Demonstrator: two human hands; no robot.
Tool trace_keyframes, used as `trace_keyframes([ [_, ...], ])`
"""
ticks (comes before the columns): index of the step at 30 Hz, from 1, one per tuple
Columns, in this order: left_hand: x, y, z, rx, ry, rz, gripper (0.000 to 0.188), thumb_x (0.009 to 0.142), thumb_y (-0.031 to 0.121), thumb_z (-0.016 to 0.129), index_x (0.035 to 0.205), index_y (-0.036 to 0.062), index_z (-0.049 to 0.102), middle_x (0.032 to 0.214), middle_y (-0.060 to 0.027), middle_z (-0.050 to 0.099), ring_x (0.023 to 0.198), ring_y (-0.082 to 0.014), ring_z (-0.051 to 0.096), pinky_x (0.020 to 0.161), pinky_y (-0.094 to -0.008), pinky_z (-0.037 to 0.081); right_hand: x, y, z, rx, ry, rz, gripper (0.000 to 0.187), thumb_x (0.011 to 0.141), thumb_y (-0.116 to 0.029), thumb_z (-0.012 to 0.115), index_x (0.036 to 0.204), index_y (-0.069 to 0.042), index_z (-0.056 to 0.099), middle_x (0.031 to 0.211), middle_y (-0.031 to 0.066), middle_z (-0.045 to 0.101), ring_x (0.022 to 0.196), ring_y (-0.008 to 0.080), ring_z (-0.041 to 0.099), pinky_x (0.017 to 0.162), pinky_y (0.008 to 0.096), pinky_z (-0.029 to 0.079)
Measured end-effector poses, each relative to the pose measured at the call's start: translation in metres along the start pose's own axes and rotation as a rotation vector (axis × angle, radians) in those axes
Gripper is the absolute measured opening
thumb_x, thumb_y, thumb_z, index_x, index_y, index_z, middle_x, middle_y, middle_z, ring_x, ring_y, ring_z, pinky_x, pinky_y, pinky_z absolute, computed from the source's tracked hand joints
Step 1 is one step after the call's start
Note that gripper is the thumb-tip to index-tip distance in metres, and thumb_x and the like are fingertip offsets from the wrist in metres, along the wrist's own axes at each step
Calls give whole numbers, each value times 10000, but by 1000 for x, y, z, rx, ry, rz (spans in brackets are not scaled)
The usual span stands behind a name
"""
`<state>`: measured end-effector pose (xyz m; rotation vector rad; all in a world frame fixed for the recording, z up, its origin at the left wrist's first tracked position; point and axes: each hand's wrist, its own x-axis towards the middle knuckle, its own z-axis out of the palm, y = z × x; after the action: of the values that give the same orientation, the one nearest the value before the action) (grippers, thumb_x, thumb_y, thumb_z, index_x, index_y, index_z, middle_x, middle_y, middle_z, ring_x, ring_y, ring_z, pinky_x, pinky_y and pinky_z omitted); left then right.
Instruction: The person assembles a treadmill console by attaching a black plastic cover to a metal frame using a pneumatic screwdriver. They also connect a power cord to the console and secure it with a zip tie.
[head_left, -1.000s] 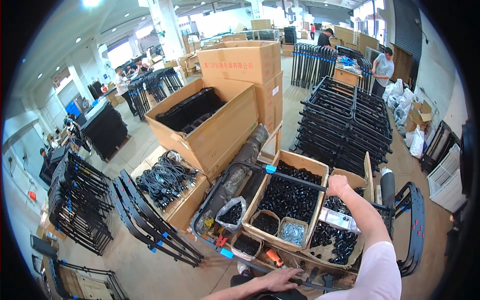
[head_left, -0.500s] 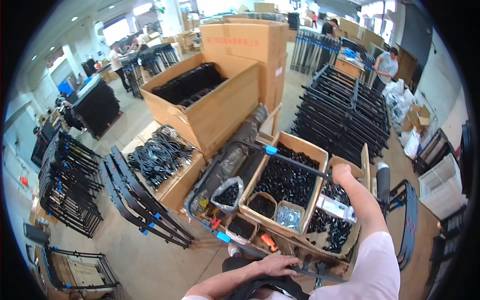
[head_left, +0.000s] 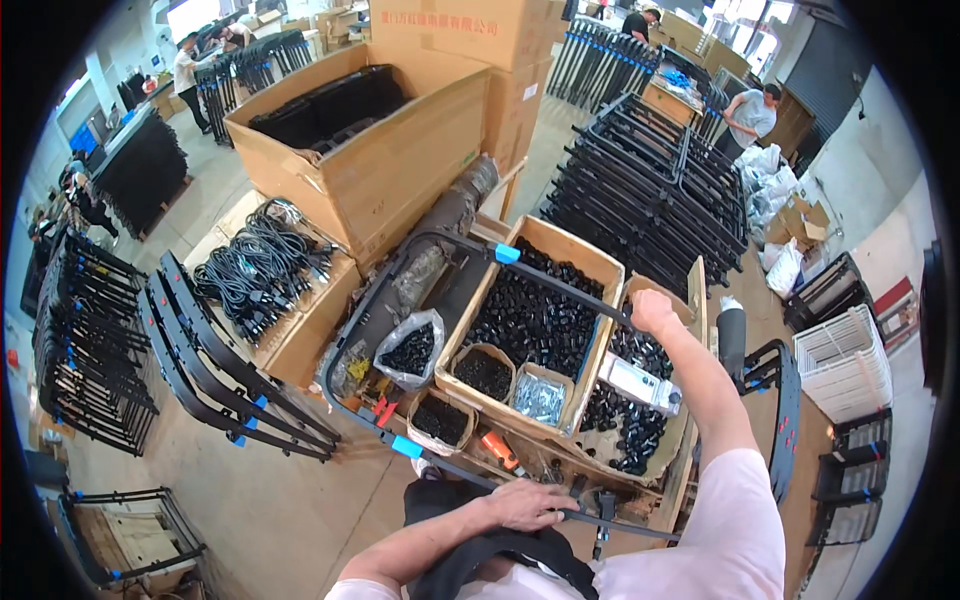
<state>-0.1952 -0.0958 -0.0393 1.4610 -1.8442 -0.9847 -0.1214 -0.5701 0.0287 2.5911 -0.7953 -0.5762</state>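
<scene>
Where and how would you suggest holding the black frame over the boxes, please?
Perhaps take the frame two-handed: left hand from above on the near bar, right hand from the right around the far bar. Both bars are long, slim and set apart, so this should steady it.

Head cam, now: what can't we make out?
All in the head view:
- Right hand: its back hides the fingertips and whatever they enclose at the end of the black frame's upper bar.
- Left hand: its back hides the palm.
- Open carton: dark parts and the walls hide its floor.
- Co-worker, upper left: too small to tell what the hands touch.
- Pale shirt: cut off by the lower edge.
</scene>
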Motion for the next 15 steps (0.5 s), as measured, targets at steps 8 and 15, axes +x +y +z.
trace_keyframes([
  [8, 6, 13, -25, -146, -96, -198, 410, 1042, 410, 593, 1300, 94, 561, 1088, -196, 736, 1049, -418, 722, 914, -536, 566, 0, 11, 26, 99, 183, -7, 242, 887, -176, 642, 1024, -76, 815, 1061, 206, 798, 1020, 351, 788, 878, 478, 632],
  [15, -1, -3, -7, -104, -15, -76, 388, 1047, 382, 581, 1364, 159, 589, 1201, -157, 713, 1092, -410, 707, 926, -537, 569, -10, -8, 5, 177, 94, -26, 242, 894, -193, 650, 1031, -70, 809, 1082, 174, 803, 1039, 343, 785, 891, 472, 631],
])
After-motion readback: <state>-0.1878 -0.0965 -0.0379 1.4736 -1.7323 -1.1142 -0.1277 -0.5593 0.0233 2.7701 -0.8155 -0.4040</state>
